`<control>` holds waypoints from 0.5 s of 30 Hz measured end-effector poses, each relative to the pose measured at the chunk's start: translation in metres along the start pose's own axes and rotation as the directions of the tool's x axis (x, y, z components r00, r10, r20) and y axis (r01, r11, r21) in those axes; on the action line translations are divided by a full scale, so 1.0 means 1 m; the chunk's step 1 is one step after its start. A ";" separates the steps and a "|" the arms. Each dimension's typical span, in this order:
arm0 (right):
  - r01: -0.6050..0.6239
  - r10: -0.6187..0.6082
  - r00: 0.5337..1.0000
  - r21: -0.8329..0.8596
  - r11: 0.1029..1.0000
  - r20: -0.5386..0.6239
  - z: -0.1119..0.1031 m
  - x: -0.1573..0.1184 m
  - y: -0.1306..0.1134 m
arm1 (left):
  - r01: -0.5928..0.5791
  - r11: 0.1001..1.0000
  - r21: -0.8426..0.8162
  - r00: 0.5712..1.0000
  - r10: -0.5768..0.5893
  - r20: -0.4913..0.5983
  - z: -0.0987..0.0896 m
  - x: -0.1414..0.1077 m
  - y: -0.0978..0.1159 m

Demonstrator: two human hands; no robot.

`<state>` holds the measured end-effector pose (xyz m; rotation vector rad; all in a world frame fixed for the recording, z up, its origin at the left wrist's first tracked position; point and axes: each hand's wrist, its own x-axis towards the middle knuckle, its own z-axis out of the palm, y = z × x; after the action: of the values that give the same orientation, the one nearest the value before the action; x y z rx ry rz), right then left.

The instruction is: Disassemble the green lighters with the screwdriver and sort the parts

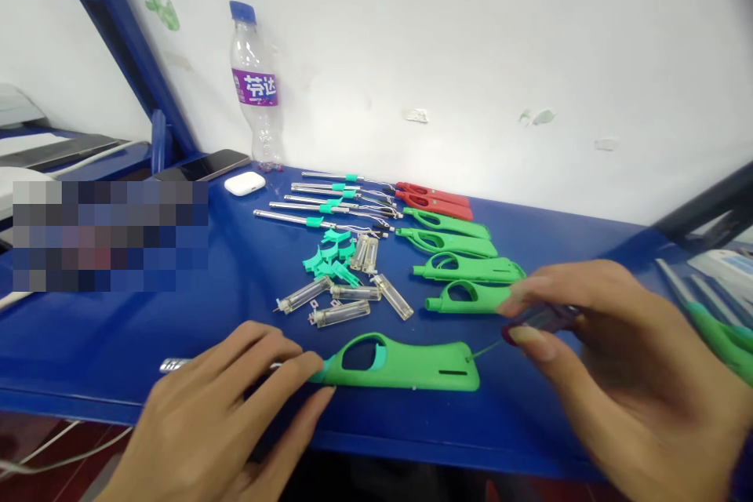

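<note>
A green utility lighter (412, 365) lies near the table's front edge, its metal tube (174, 365) pointing left. My left hand (235, 400) is closed over the tube and neck, hiding most of the tube. My right hand (617, 361) pinches a small screwdriver with a dark, see-through handle (544, 319). Its thin shaft meets the hole at the lighter's right end. Behind lie green handle shells (476, 300), red ones (438, 205), and metal tubes with wires (294, 218). Nearer are teal triggers (329, 255) and clear fuel tanks (344, 314).
A plastic bottle (259, 86) stands against the white wall. A white earphone case (245, 183) and a phone (205, 165) lie at the back left. More green lighters (721, 341) are at the far right. Blue frame posts (126, 39) rise at the left.
</note>
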<state>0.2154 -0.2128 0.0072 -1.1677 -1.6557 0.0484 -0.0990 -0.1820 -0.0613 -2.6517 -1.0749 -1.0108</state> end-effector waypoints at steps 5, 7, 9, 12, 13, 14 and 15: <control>0.182 -0.174 0.959 0.013 0.983 -0.222 0.009 -0.002 0.005 | 0.046 0.994 -0.102 0.997 -0.039 0.061 0.009 0.021 0.000; 0.098 -0.096 0.954 -0.008 0.995 -0.283 0.010 -0.005 0.004 | 0.030 0.994 -0.102 0.996 -0.021 0.086 0.010 0.018 -0.002; -0.027 0.029 0.954 0.012 1.000 -0.300 0.011 -0.009 0.002 | -0.003 0.994 -0.105 0.997 0.012 0.082 0.009 0.016 -0.004; -0.088 0.086 0.929 0.010 0.996 -0.359 0.015 -0.013 0.000 | -0.040 0.995 -0.088 0.998 0.045 0.054 0.007 0.015 -0.005; -0.105 0.099 0.919 0.005 0.994 -0.381 0.017 -0.014 -0.001 | -0.046 0.995 -0.085 0.997 0.050 0.050 0.007 0.015 -0.005; -0.123 0.110 0.911 -0.007 0.992 -0.398 0.018 -0.014 -0.001 | -0.047 0.995 -0.085 0.998 0.051 0.048 0.007 0.016 -0.005; -0.136 0.113 0.907 -0.029 0.990 -0.406 0.018 -0.014 -0.001 | -0.045 0.995 -0.085 0.998 0.048 0.045 0.007 0.016 -0.005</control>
<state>0.2006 -0.2139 -0.0105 -1.2312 -1.2231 -0.1525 -0.0902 -0.1664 -0.0577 -2.7666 -0.9957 -1.0109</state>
